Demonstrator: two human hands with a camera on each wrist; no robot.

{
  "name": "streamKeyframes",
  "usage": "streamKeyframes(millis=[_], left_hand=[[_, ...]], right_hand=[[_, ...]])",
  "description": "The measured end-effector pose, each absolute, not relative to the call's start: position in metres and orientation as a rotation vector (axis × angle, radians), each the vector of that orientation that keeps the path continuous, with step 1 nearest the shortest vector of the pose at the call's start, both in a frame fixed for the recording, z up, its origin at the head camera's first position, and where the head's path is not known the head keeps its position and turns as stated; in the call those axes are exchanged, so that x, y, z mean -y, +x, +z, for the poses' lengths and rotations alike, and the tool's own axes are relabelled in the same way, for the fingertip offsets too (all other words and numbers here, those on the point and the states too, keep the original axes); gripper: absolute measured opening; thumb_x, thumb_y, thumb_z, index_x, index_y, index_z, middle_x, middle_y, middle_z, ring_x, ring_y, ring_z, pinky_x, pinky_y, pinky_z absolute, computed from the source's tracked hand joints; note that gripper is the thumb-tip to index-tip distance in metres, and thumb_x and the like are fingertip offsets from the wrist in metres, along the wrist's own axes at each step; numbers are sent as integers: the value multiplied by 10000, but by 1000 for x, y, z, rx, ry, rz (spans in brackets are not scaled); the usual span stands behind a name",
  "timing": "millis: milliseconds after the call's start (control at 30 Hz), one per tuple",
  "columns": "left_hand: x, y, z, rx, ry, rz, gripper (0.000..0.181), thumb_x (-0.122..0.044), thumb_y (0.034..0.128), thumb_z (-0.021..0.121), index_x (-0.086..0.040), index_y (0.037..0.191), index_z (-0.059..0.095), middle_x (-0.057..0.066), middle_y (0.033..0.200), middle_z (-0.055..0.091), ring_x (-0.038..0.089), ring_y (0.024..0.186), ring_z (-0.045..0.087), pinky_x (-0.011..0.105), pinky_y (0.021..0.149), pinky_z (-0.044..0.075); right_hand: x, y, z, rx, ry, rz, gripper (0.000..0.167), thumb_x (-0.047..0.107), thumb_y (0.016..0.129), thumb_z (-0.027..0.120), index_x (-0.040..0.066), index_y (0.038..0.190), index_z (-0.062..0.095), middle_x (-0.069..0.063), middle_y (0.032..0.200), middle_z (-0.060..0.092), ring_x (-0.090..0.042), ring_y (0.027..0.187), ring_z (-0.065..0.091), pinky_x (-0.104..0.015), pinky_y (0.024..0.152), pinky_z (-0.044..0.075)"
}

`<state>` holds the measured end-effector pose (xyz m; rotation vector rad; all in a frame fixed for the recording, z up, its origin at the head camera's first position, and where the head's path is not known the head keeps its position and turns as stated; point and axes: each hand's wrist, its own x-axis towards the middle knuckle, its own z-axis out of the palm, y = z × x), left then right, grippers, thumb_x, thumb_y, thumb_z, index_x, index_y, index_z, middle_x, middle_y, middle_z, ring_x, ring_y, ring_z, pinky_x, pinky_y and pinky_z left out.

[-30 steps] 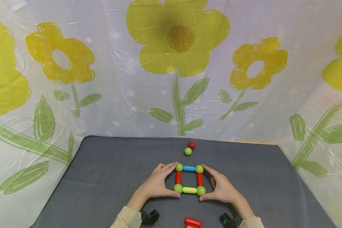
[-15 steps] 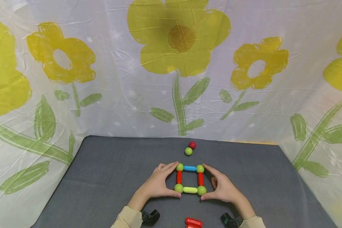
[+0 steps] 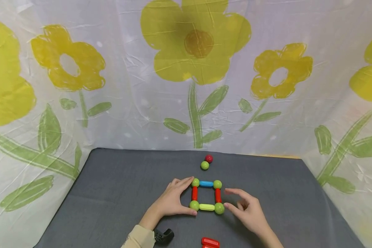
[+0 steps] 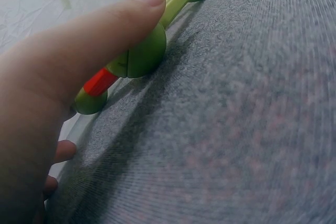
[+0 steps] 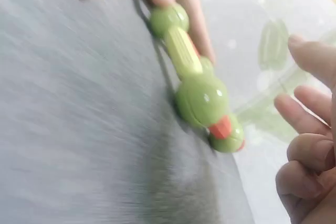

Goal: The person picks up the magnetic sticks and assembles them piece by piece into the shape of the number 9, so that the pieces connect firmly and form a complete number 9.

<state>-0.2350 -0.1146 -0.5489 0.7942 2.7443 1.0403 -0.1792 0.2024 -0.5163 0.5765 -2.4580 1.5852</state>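
Head view, lower centre: a square (image 3: 218, 195) of rods and green balls lies on the dark grey surface (image 3: 121, 193), in the same place as half a second ago. Its blue rod (image 3: 206, 184) forms the far side, a yellow-green rod (image 3: 207, 207) the near side, and red rods the other two. What differs is the right hand (image 3: 249, 212). Earlier its forefinger and thumb met the two right-hand balls; now it has drawn off to the right of the square, fingertips apart from it. It holds nothing, thumb and forefinger parted, the other fingers bent loosely. The right wrist view agrees: the hand is at the right edge, with a gap between it and the balls. The right sleeve and black wrist device, seen before at lower right, are now out of the head view.

The left hand (image 3: 170, 198) has not shifted: thumb and forefinger, spread wide, hold the square's left side between them at its two corner balls. Unchanged too are the red ball (image 3: 209, 158) and loose green ball (image 3: 205, 165) above the square, and the red pieces (image 3: 210, 242) at the bottom edge.
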Motion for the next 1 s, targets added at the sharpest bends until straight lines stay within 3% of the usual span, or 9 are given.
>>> streamKeyframes(millis=[200,300,533,700,1000], left_hand=[[115,-238,-546,-2751,791,1040,1192,-763,726,846,-273,1686,335,-95,1696,370,170,1256,449,548,1048,430],[116,-239,-547,-2759,793,1027,1192,-767,730,840,-274,1687,330,-92,1695,372,176,1260,449,551,1043,433],[115,-240,-547,-2763,788,1017,1191,-765,732,840,-272,1688,329,-86,1695,375,189,1267,454,566,1049,428],[114,-239,-550,-2747,806,1017,1186,-767,741,832,-266,1689,326,-79,1696,376,193,1274,454,575,1061,421],[114,-236,-551,-2753,799,1042,1182,-760,738,839,-261,1685,337,-83,1693,379,194,1282,458,583,1063,424]], right_hand=[[-199,-153,-520,2662,561,1707,318,249,918,852,147,1211,783,6,1008,772,35,471,310,-197,435,349],[-198,-146,-525,2734,653,1770,287,274,933,838,130,1177,796,13,1006,777,35,481,340,-188,447,343],[-200,-144,-543,2692,1005,1864,231,198,976,793,129,1197,794,48,1049,777,93,512,369,-153,448,330],[-203,-146,-552,2564,1244,1819,189,104,989,764,89,1176,789,-25,990,770,129,538,340,-159,418,323],[-203,-150,-558,2465,1403,1720,215,57,954,775,93,1165,787,-40,1053,771,154,582,334,-132,434,348]])
